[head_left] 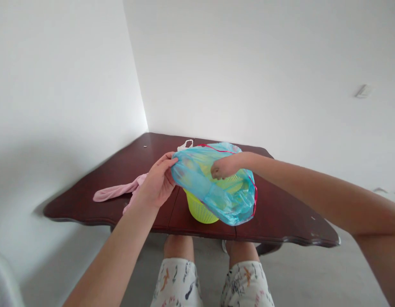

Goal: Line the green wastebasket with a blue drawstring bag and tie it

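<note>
A thin blue plastic garbage bag [197, 181] with a red drawstring lies spread over the mouth of a yellow-green plastic basket [202, 212], partly inside it. The bag's rim hangs loosely past the basket at the front right. My left hand [159, 179] pinches the bag's left edge between thumb and fingers. Over the basket's opening, within the bag's mouth, my right hand [227, 166] is curled into a fist, and nothing shows in it. The basket's lower front is visible; bag film covers most of its rim.
The dark red wooden table [280, 217] has a wavy edge and stands in a wall corner. A pink cloth [117, 192] lies left of the basket, partly behind my left arm. Behind the bag sits a white looped handle [186, 144]. A wall switch [364, 91] is at right.
</note>
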`<move>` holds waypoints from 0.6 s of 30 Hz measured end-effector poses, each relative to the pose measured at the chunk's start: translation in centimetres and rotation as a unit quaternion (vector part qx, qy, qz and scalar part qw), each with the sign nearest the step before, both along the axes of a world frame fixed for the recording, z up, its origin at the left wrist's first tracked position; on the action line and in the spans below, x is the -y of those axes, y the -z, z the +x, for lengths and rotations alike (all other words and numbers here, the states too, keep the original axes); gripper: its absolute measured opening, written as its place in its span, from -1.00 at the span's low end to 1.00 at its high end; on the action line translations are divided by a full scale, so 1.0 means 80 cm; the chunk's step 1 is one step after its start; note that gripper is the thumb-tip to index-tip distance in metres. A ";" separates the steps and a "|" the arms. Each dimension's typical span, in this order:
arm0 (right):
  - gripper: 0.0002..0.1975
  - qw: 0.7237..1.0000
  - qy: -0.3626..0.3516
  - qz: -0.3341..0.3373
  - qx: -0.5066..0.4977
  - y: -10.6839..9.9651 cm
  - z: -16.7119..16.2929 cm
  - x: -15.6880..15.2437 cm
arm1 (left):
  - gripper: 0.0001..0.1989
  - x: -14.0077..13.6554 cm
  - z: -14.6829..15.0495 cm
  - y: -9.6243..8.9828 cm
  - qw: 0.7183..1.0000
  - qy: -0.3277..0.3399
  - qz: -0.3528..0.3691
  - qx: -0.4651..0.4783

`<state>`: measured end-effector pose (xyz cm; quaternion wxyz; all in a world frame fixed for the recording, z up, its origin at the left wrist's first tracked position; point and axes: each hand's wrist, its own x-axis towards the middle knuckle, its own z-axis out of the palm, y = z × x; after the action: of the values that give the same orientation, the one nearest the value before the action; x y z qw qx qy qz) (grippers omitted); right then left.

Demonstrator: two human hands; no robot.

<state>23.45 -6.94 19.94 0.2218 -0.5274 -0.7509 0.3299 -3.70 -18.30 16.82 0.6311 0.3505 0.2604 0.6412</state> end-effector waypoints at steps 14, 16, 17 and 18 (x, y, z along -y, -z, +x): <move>-0.69 0.981 -0.166 -0.046 -0.090 -0.045 0.114 0.014 | -0.50 -0.055 -0.003 0.017 0.988 -0.121 0.081 -0.043; -0.70 0.970 -0.137 -0.087 -0.179 -0.035 0.120 0.001 | -0.51 -0.068 -0.011 0.022 0.988 -0.136 0.061 -0.047; -0.74 0.971 -0.109 -0.085 -0.195 -0.028 0.122 -0.004 | -0.52 -0.074 -0.015 0.025 0.986 -0.149 0.051 -0.051; -0.79 0.976 -0.081 -0.070 -0.191 -0.020 0.123 -0.009 | -0.54 -0.078 -0.018 0.029 0.985 -0.162 0.040 -0.054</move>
<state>33.29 -6.22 21.51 0.2962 -0.4061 -0.7097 0.4937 -5.14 -12.08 14.49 0.4897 0.3626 0.3217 0.7247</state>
